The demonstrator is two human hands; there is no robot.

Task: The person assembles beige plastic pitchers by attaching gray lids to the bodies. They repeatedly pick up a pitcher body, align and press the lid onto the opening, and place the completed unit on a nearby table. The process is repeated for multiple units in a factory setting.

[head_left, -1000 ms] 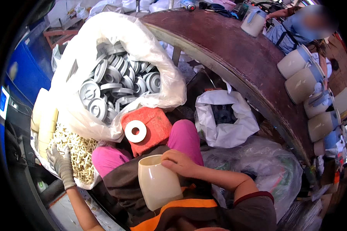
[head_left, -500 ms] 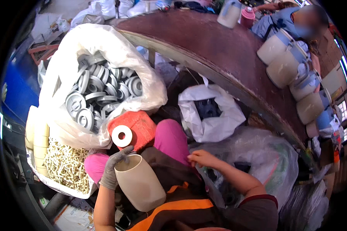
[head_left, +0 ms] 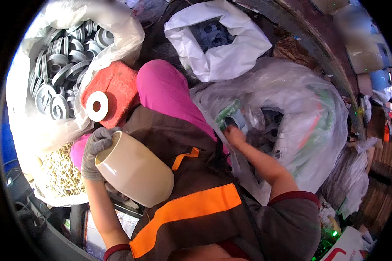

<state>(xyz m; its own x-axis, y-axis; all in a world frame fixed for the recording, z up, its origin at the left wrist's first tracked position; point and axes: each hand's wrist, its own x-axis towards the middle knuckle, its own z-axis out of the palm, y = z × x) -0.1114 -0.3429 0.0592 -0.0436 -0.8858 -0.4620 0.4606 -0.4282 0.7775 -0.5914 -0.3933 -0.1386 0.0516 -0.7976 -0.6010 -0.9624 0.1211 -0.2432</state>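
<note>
A cup (head_left: pixel 133 169) rests on the person's lap, with a tape roll (head_left: pixel 97 106) just beyond it. A sack of discs (head_left: pixel 56 82) lies left; two bags (head_left: pixel 287 117) lie right.

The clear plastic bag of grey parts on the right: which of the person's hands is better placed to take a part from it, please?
The right hand, probably: bare and free, it is already inside the clear plastic bag among the grey parts. The gloved left hand grips the rim of the beige cup.
</note>
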